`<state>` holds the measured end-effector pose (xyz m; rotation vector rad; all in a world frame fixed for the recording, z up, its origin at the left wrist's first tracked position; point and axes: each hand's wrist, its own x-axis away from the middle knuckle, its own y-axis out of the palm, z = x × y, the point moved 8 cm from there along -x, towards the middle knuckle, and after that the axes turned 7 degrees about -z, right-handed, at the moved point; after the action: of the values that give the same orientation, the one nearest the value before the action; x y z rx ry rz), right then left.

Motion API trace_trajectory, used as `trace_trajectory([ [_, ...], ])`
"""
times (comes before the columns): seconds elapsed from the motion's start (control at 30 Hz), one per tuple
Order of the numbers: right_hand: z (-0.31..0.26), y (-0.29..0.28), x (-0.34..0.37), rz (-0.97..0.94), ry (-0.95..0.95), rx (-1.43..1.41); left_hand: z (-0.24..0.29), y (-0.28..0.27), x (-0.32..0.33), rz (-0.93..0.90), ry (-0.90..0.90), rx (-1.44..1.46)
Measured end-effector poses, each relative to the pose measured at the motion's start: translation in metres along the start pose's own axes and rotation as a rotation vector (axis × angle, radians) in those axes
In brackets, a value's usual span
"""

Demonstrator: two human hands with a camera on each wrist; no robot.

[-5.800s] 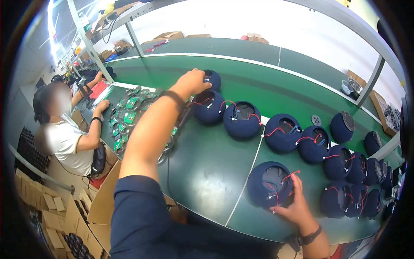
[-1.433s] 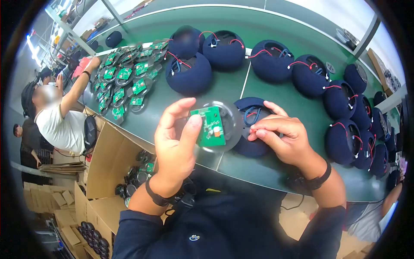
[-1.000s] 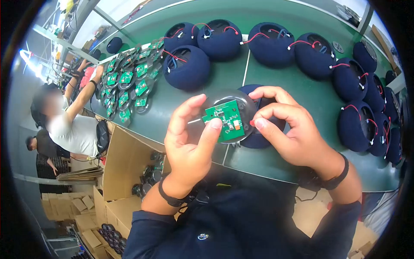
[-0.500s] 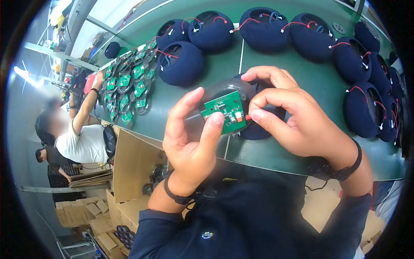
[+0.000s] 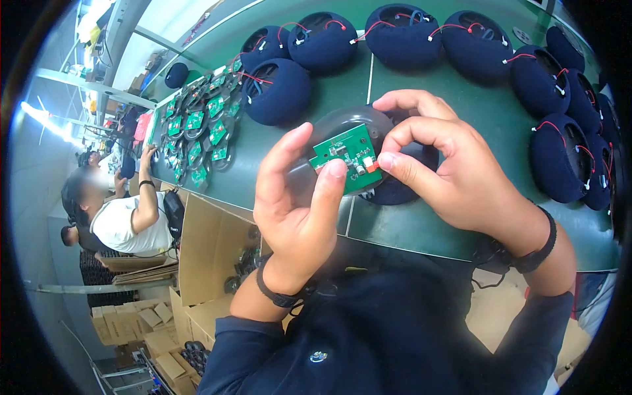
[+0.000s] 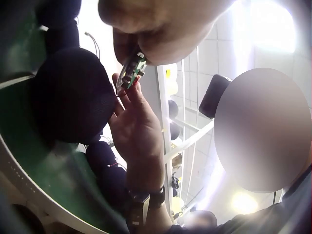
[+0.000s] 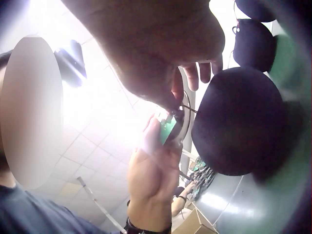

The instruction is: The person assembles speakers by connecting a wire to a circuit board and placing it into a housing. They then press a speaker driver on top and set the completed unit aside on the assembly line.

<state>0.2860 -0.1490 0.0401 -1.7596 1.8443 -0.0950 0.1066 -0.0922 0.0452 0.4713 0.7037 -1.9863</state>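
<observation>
My left hand point(image 5: 296, 220) grips a round dark plastic disc point(image 5: 349, 118) with a green circuit board point(image 5: 341, 141) on it, thumb over the board's face. At the board's edge, the thumb and forefinger of my right hand point(image 5: 454, 168) pinch a small red wire plug, mostly covered by the fingertips, right at the white and orange socket point(image 5: 368, 162). A thin wire point(image 7: 190, 109) leads from those fingers toward a navy fabric-covered round shell point(image 7: 239, 126). In the head view that shell point(image 5: 398, 187) sits on the table behind the disc, largely hidden by my hands.
More navy shells point(image 5: 280, 92) with red wires curve along the back and right of the green table point(image 5: 309, 155). A pile of discs with boards point(image 5: 197, 122) lies at left. Cardboard boxes point(image 5: 204, 250) stand below the front edge; another person point(image 5: 128, 217) works at left.
Earlier my left arm reached to the back shells and my right hand held the near one. Since then the disc came into my left hand, and the red plug has moved up to the socket.
</observation>
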Motion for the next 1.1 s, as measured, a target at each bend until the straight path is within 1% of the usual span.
trace_trajectory([
  [0.07,-0.002,0.001,0.0,0.02,-0.02,0.077,-0.004,0.003,0.0,0.008,-0.022,0.14],
  [0.2,-0.005,0.002,0.002,0.051,-0.034,0.101,-0.001,0.004,0.002,0.031,-0.051,0.059],
  [0.3,-0.005,0.004,0.002,0.072,-0.076,0.136,-0.002,0.003,-0.002,0.043,-0.002,0.067],
  [0.37,0.002,0.003,0.003,0.147,-0.061,0.049,-0.011,0.002,-0.003,0.024,-0.026,0.104],
  [0.4,0.003,0.004,0.003,0.145,-0.063,0.052,-0.013,0.002,-0.004,0.027,-0.024,0.105],
  [0.47,0.004,0.003,0.002,0.145,-0.088,0.01,-0.026,0.002,-0.002,0.053,-0.146,0.161],
  [0.5,0.004,0.0,0.001,0.143,-0.089,0.013,-0.027,0.0,-0.001,0.056,-0.145,0.163],
  [0.57,0.004,-0.001,-0.002,0.027,-0.074,-0.016,-0.031,0.001,0.0,0.026,-0.16,0.214],
  [0.6,0.002,-0.004,-0.003,0.025,-0.073,-0.013,-0.029,0.001,0.0,0.028,-0.16,0.217],
  [0.67,0.007,-0.004,-0.004,-0.018,0.023,-0.064,-0.023,0.004,-0.001,0.01,-0.127,0.27],
  [0.77,0.008,-0.003,-0.004,-0.024,0.049,-0.064,-0.022,0.006,-0.002,-0.014,-0.116,0.273],
  [0.9,0.005,-0.002,-0.002,-0.013,0.066,-0.065,-0.022,0.011,0.002,0.015,-0.136,0.264],
  [1.0,0.005,-0.002,-0.002,0.009,0.08,-0.066,-0.019,0.014,0.003,0.038,-0.125,0.313],
  [1.1,0.01,-0.004,-0.004,0.029,0.089,-0.066,-0.029,0.014,0.003,0.054,-0.161,0.367],
])
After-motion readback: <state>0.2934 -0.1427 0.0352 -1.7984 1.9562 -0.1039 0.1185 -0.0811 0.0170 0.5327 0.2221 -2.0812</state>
